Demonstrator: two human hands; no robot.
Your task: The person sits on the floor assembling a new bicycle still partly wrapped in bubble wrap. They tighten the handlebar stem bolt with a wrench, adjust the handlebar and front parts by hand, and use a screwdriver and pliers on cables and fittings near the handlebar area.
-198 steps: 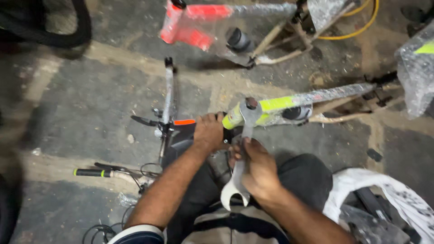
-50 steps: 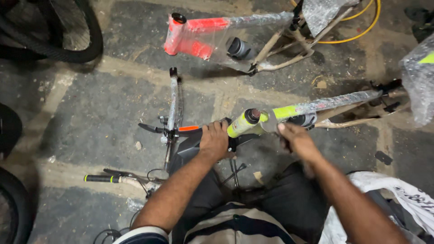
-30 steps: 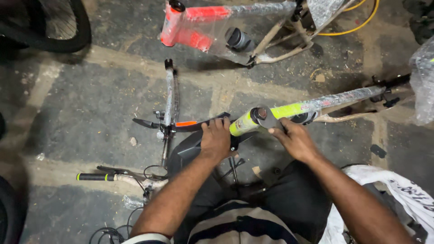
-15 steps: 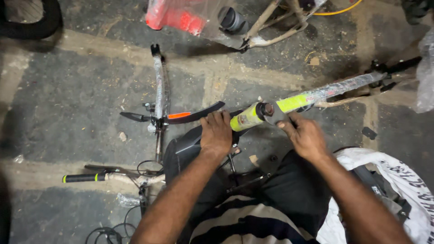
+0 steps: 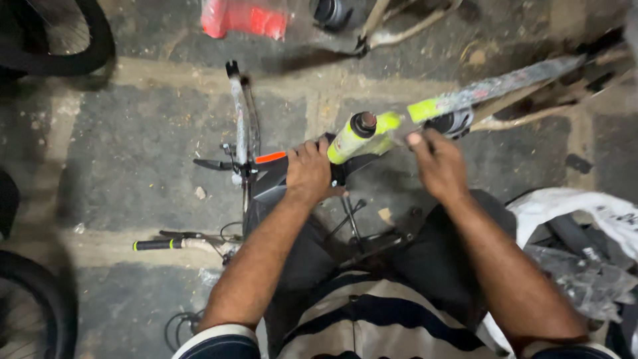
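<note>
A yellow-green bicycle frame [image 5: 362, 133], partly wrapped in clear plastic, lies across my lap with its head tube end [image 5: 363, 123] pointing up at me. My left hand [image 5: 309, 171] is closed around the black part just under the head tube. On the wrapped top tube to the right of the head tube sits my right hand [image 5: 435, 163], its fingers curled onto the tube. Neither hand holds a tool. The frame's far end [image 5: 531, 73] runs off to the upper right.
A silver handlebar and stem [image 5: 239, 126] with a black-green grip [image 5: 156, 244] lies on the stone floor at left. A red wrapped frame [image 5: 246, 16] is at the top. Tyres sit upper left [image 5: 73, 63] and lower left [image 5: 26, 299]. A white plastic bag [image 5: 585, 213] is right.
The spanner that my right hand held 6.6 s ago is gone from view. That hand has shifted right onto the top tube. My left hand has kept its grip.
</note>
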